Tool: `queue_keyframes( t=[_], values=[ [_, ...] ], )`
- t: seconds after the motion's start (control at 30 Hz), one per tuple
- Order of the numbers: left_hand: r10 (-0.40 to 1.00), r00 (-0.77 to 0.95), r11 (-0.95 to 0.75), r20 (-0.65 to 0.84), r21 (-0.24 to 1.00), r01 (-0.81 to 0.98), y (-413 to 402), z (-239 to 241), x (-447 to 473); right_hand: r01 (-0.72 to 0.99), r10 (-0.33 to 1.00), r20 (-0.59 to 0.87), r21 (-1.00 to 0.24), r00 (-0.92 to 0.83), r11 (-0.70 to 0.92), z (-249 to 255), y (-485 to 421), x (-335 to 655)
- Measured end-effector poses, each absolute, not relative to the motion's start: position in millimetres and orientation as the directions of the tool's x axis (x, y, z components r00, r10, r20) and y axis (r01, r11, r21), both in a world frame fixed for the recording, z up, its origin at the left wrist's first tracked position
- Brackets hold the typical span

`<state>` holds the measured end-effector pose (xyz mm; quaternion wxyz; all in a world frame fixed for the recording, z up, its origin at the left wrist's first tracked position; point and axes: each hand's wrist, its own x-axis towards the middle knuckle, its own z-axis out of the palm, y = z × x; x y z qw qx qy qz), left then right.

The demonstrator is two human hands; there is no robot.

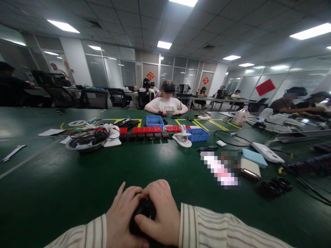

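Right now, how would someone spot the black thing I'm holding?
On the green table, look bottom centre. There the left hand and right hand surround a glossy black object; unlike the round black pair to the right, it's being held.

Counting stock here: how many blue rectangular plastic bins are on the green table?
2: one blue bin behind the long red plastic strip, another right of the white plastic clip.

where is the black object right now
In the head view, the black object is at bottom centre, between the left hand and the right hand.
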<state>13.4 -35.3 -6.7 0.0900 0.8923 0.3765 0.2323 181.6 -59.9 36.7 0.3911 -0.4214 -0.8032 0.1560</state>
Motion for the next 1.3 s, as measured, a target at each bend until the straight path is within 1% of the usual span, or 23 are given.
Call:
queue_keyframes(
  t=[0.1,0.2,0.27,0.37,0.43,0.5,0.57,0.67,0.77,0.83,0.9,0.97,1.03,1.13,1.23,1.3],
  values=[
    [0.701,0.631,-0.713,0.332,0.351,0.607,-37.2,-1.5,16.1,0.638,0.847,0.426,-0.564,-0.319,0.524,35.7,-62.4,178.0],
    [0.696,0.655,-0.712,0.294,0.401,0.576,-36.6,2.1,16.0,0.636,0.82,0.435,-0.524,-0.372,0.567,31.9,-62.6,176.3],
    [0.687,0.678,-0.711,0.263,0.436,0.551,-35.4,3.4,15.2,0.575,0.753,0.494,-0.491,-0.434,0.654,27.8,-61.0,176.4],
    [0.678,0.689,-0.709,0.254,0.473,0.523,-34.2,2.9,13.9,0.455,0.606,0.565,-0.401,-0.56,0.795,19.9,-55.8,178.0],
    [0.679,0.673,-0.719,0.295,0.455,0.525,-34.4,0.6,13.0,0.381,0.493,0.584,-0.313,-0.645,0.87,14.3,-51.2,179.6],
    [0.678,0.651,-0.73,0.341,0.413,0.544,-35.1,-2.7,12.3,0.313,0.391,0.606,-0.235,-0.693,0.92,9.0,-46.9,181.3],
    [0.684,0.631,-0.728,0.366,0.392,0.562,-35.8,-6.4,11.8,0.264,0.33,0.625,-0.2,-0.707,0.944,5.6,-43.9,182.7],
    [0.692,0.621,-0.721,0.369,0.397,0.568,-35.7,-12.1,11.4,0.255,0.347,0.637,-0.236,-0.689,0.938,7.8,-43.8,183.7],
    [0.69,0.623,-0.722,0.368,0.414,0.555,-34.3,-15.7,10.6,0.27,0.417,0.692,-0.318,-0.589,0.909,18.6,-48.2,184.0],
    [0.691,0.615,-0.721,0.38,0.423,0.549,-33.5,-15.5,10.0,0.322,0.52,0.698,-0.409,-0.493,0.854,25.7,-51.6,183.9],
    [0.692,0.615,-0.72,0.378,0.423,0.55,-33.3,-12.9,9.6,0.417,0.648,0.652,-0.502,-0.393,0.758,28.6,-53.8,182.8],
    [0.696,0.623,-0.715,0.356,0.416,0.561,-33.6,-8.4,9.8,0.503,0.733,0.602,-0.549,-0.315,0.667,26.6,-54.3,180.6],
    [0.705,0.629,-0.705,0.328,0.414,0.576,-34.0,-2.9,10.7,0.559,0.757,0.573,-0.533,-0.314,0.635,22.0,-53.8,178.0],
    [0.709,0.646,-0.696,0.283,0.433,0.573,-33.5,5.0,13.3,0.574,0.711,0.591,-0.451,-0.382,0.683,16.3,-51.7,175.9],
    [0.681,0.691,-0.709,0.24,0.45,0.543,-32.0,9.7,16.7,0.503,0.588,0.636,-0.34,-0.499,0.795,13.5,-47.5,178.3],
    [0.68,0.699,-0.709,0.222,0.445,0.548,-31.3,10.0,17.9,0.435,0.485,0.636,-0.25,-0.6,0.865,11.7,-43.6,181.9]
  ],
)
